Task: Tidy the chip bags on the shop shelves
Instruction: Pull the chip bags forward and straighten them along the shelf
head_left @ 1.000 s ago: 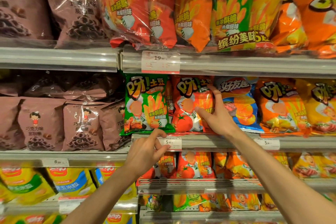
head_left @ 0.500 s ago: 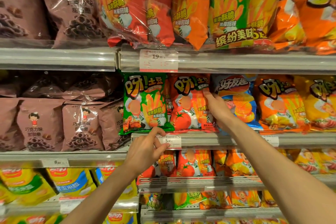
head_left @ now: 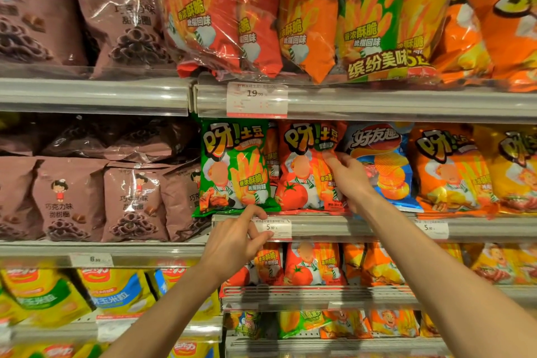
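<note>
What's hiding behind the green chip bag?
Behind the green chip bag, a red-orange bag peeks out at its right edge. Anything deeper on the shelf is covered.

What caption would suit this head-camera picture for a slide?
Right hand on a red tomato chip bag, left hand at the shelf's price tag.

On the middle shelf we count one green bag, one red bag, one blue bag, one orange bag and one yellow bag in the front row. We see four price tags and two hands.
</note>
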Demonstrator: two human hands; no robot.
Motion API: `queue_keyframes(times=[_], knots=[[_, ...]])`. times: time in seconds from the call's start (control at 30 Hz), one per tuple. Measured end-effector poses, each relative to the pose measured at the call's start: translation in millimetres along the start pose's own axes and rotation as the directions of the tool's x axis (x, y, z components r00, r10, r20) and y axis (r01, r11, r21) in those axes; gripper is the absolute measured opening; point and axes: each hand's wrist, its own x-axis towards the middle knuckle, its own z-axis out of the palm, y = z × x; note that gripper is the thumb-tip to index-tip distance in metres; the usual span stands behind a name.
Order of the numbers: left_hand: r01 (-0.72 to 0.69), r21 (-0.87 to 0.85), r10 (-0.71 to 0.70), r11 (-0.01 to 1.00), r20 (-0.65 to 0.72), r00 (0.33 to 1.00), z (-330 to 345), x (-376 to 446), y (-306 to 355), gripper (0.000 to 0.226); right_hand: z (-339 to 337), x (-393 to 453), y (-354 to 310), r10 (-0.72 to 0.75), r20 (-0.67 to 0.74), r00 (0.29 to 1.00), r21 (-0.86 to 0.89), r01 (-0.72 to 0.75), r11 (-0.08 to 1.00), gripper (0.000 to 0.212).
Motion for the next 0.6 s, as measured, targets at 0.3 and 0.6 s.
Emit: queue_keyframes(times=[0.3,0.6], knots=[[0.008,-0.002,-0.008,1.000,-0.002,1.000,-0.1,0.5,-0.1,0.028,4.2,0.6,-2.2,-0.006,-0.016,1.000,0.029,0.006,1.000,0.079],[0.000,-0.015,0.000,1.000,0.010,1.000,-0.4,1.4,1.0,0.027,10.2,-4.7,-3.7,-0.079,0.009,0.997,-0.155,0.079,0.985,0.040]])
